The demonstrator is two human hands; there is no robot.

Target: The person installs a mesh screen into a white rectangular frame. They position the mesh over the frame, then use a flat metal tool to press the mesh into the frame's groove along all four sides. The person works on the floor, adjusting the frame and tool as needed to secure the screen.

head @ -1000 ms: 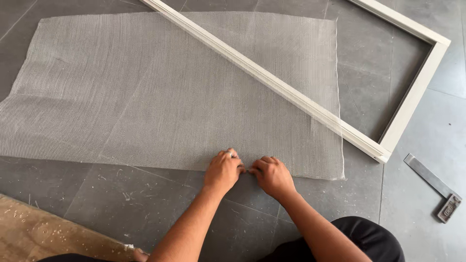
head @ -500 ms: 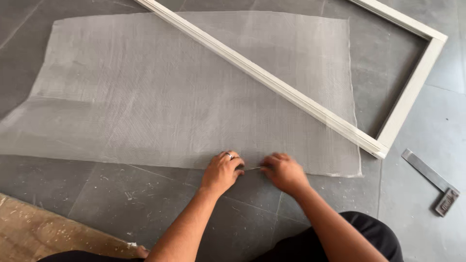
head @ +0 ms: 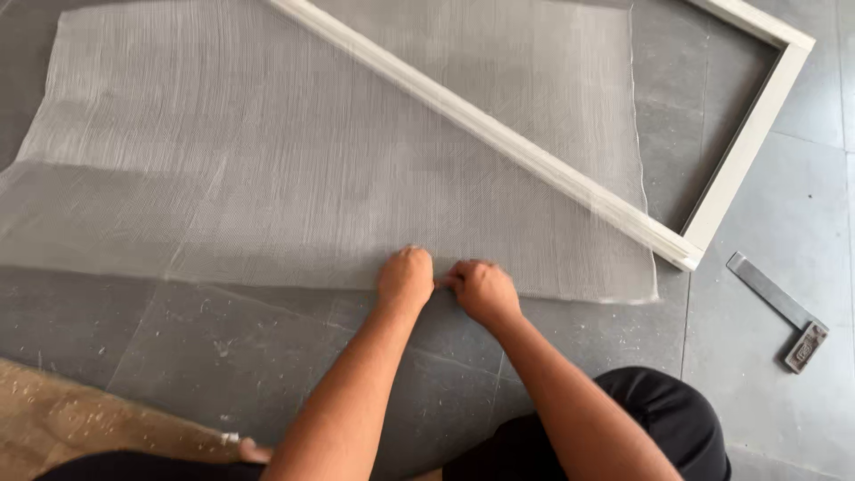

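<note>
Both bare forearms reach from six o'clock toward twelve, converging. The left hand is curled into a loose fist, knuckles up. The right hand sits just beside it at three o'clock, fingers bent and pinched toward the left.

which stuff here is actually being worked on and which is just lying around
In hand:
- mesh sheet, near edge pinched by the left hand and right hand
- white frame, lying across the mesh

Lying about:
- metal try square on the floor tiles, right
- sawdust-covered board, bottom left
</note>
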